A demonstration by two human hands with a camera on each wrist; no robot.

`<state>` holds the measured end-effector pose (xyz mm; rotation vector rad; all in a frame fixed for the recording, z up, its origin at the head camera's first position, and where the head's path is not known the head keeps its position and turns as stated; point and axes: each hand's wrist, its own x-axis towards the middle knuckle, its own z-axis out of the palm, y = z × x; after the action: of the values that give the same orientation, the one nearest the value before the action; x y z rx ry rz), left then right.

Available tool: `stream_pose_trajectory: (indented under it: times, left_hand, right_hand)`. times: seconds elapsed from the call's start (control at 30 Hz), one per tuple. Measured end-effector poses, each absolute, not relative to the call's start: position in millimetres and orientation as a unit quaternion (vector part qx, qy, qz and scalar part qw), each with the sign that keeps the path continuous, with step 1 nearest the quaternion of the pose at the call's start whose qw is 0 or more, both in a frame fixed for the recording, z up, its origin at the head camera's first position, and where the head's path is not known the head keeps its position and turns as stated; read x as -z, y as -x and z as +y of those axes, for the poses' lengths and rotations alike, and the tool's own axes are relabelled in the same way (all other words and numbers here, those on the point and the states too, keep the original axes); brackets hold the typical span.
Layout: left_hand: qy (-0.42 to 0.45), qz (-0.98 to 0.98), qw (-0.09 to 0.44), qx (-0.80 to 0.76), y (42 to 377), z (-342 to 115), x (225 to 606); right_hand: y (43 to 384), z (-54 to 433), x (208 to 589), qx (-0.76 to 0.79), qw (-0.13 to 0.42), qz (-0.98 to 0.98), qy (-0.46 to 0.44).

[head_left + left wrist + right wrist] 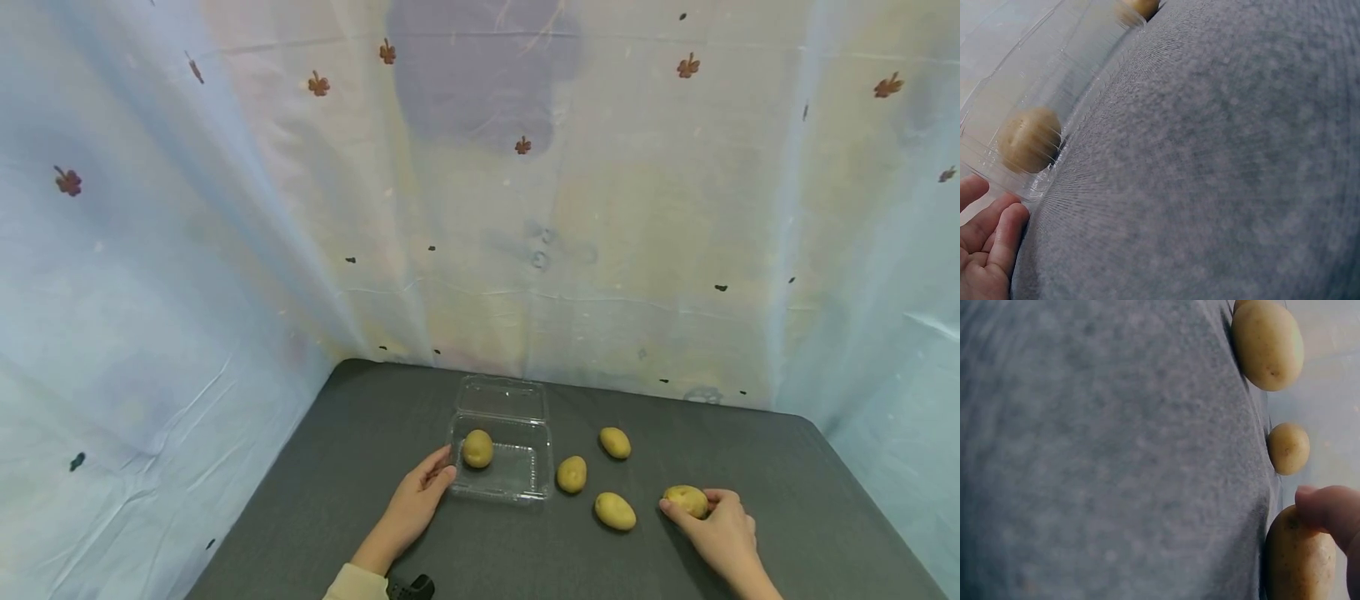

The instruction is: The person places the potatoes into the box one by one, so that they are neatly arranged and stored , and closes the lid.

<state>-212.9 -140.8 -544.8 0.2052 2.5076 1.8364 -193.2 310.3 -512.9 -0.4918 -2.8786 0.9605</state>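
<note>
My right hand (723,533) holds a yellow potato (685,501) at the right of the dark table, thumb on one end and fingers at the other. In the right wrist view, the thumb presses the top of this potato (1300,559). At the left wall of a clear plastic clamshell container (534,492), my left hand (412,504) touches the side with loosely bent fingers (1010,231). The container's lid (502,400) is folded back. One potato (477,449) lies inside, toward the left, seen through the plastic in the left wrist view.
Between container and right hand lie three loose potatoes: one beside the container (572,474), one farther back (615,442), one nearer (615,511). A patterned curtain (637,208) hangs behind the grey tabletop (300,517) and on both sides.
</note>
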Motion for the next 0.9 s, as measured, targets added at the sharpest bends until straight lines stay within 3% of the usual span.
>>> stream_pose_trajectory:
  times: [0.57, 0.9]
  left_hand:
    - [-0.062, 0.803, 0.012, -0.592, 213, -141, 546]
    - [-0.061, 0.803, 0.018, -0.593, 214, -141, 545]
  right_hand:
    - [203, 314, 502, -0.295, -0.008, -0.947, 0.127]
    - [215, 299, 488, -0.298, 0.012, -0.95, 0.089]
